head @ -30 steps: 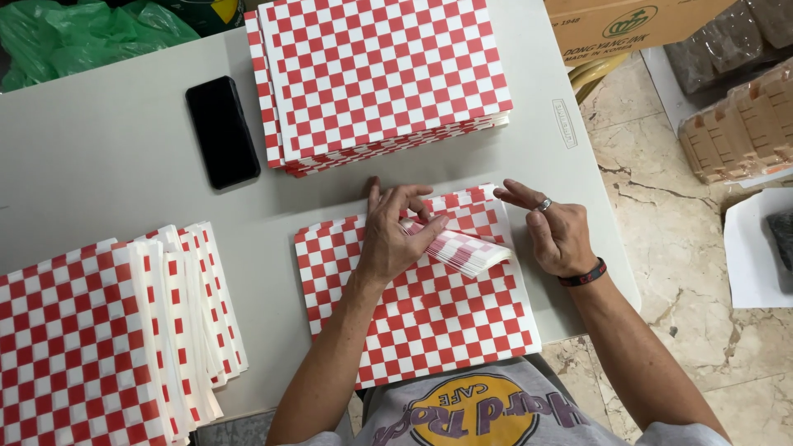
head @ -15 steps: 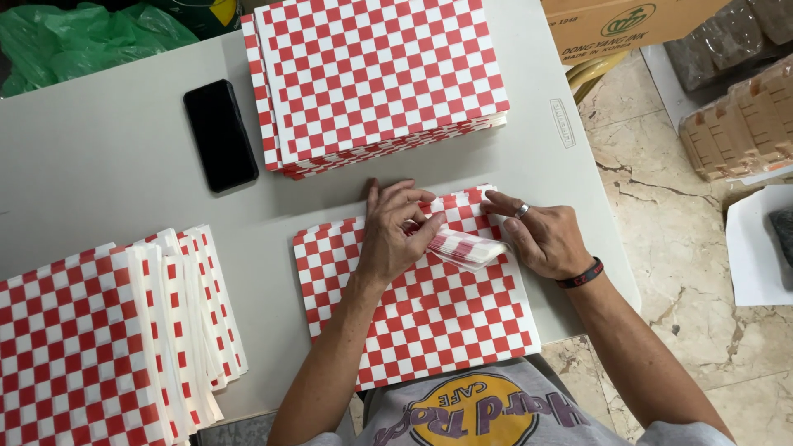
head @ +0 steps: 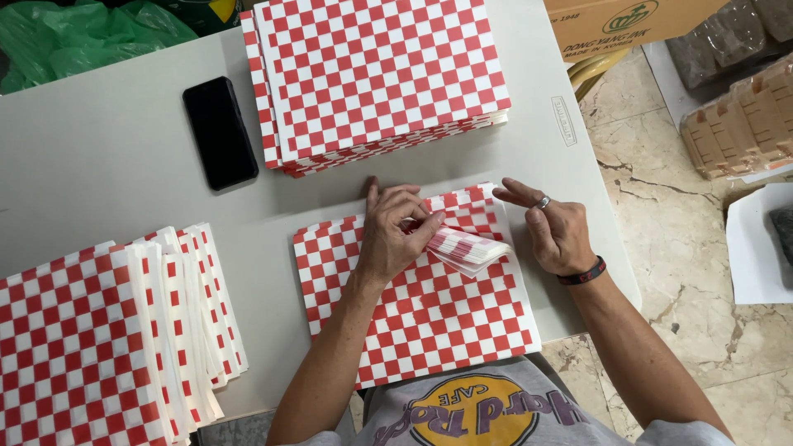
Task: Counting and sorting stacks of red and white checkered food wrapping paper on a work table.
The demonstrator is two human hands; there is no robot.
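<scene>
We see a red-and-white checkered sheet [head: 413,306] lying flat on the grey table [head: 99,157], right in front of the person at the table's near edge. Its upper right corner is turned over into a folded flap [head: 472,248], which shows its striped underside and sits at about 1 o'clock from the sheet's middle.

The left hand [head: 395,235] presses down on the sheet's upper part, fingertips pinching the flap's left end, so it is grasping the fold. The right hand [head: 555,231], wearing a ring and a dark wristband, rests just beside the flap at 3 o'clock of it, fingers loosely spread and holding nothing; its heel lies on the sheet's right edge.

At 12 o'clock from the sheet stands a thick stack of checkered sheets [head: 380,74], apart from the hands. At 10 o'clock lies a black phone [head: 220,132], face up. At 9 o'clock, well apart, a fanned pile of folded checkered pieces [head: 107,330] covers the table's left corner. Green plastic bags [head: 74,37] lie at the far left edge.
</scene>
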